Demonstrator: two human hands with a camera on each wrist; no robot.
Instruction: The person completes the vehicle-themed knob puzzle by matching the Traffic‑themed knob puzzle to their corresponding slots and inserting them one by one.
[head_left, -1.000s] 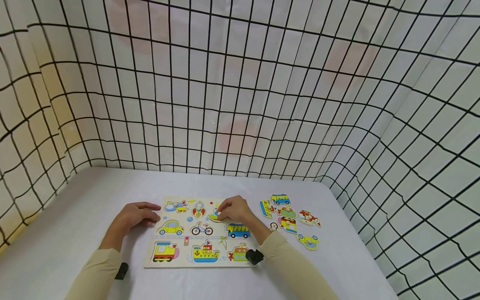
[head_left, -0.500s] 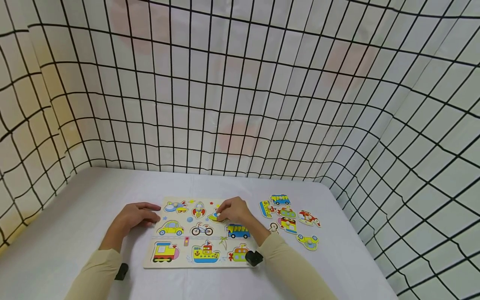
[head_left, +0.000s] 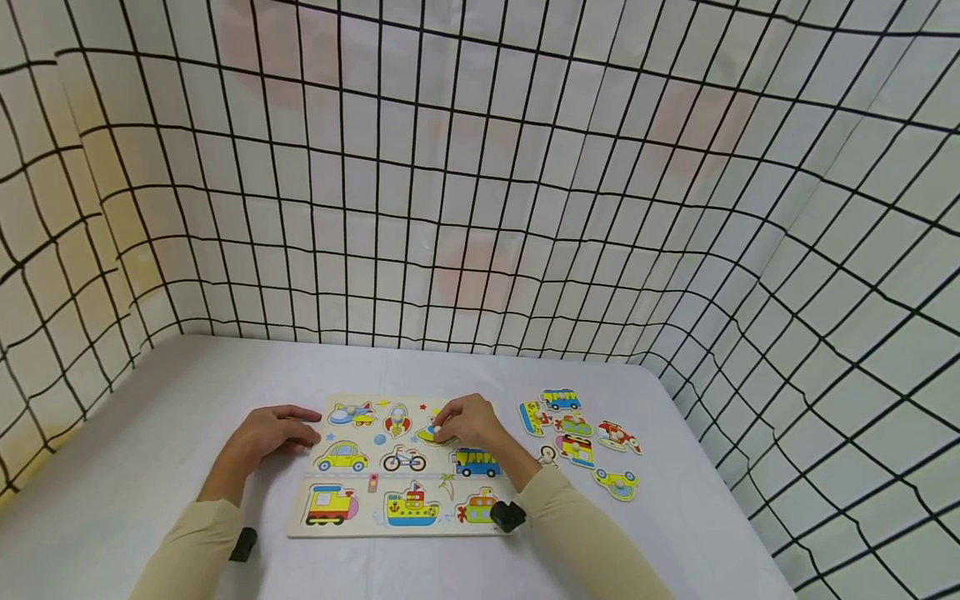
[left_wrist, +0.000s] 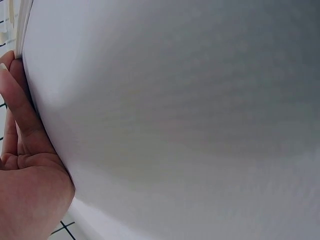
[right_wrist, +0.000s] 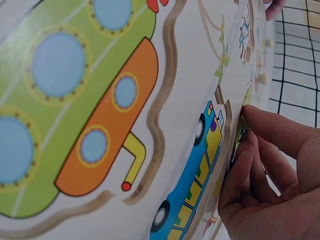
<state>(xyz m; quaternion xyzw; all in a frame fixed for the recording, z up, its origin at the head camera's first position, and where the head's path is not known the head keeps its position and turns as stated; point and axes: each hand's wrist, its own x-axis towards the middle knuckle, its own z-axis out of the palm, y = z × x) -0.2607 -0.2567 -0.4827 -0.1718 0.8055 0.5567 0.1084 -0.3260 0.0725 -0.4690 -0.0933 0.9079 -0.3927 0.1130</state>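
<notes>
Head view: right hand (head_left: pixel 471 421), fingers clamped on yellow-and-blue puzzle piece (head_left: pixel 426 434), right at puzzle board (head_left: pixel 369 515)! Left hand (head_left: pixel 270 429), fingers slightly apart, at board's left edge. Train piece (head_left: pixel 576 450) loose, right of right fingers. Left wrist: fingertips by board edge, no grip showing. Right wrist: printed bus (right_wrist: pixel 192 185) just beside fingers; piece mostly hidden. Seating step, seemingly; calls for settling piece flush, then release.

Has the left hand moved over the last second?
No: in the head view, the left hand shows no visible shift, lying in the same place at the puzzle board's left edge.
</notes>
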